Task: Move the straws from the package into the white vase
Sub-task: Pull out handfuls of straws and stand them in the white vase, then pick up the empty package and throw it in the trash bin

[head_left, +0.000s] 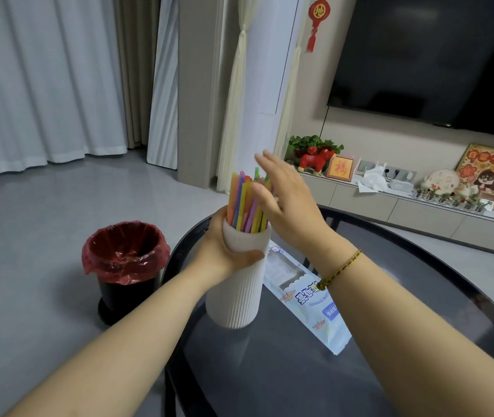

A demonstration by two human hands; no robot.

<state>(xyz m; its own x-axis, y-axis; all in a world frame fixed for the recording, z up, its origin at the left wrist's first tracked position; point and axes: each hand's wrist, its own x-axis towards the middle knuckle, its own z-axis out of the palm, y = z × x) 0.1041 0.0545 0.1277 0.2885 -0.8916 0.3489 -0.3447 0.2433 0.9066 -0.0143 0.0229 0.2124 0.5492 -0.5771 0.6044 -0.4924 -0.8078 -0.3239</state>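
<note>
A tall white ribbed ceramic vase point(235, 293) stands near the left edge of the round dark glass counter point(396, 266). Its long axis is close to upright, with the mouth leaning a little to the right. The base is blurred, so I cannot tell whether it rests on the counter.

The left hand point(221, 251) holds the vase just below the rim. Its grip is curled round the body, with the thumb lying across the front.

A bundle of thin plastic straws in many colours point(241, 200) sits inside the vase. The straws run nearly vertical, lower ends hidden in the vase and upper ends pointing up, well above the rim.

The right hand point(288, 200) is beside the tops of the straws on their right. Its grip is spread, fingers straight and holding nothing, the palm facing the bundle.

The flat white printed plastic package point(315, 308) lies on the counter just behind and right of the vase. Its length runs from far left to near right.
</note>
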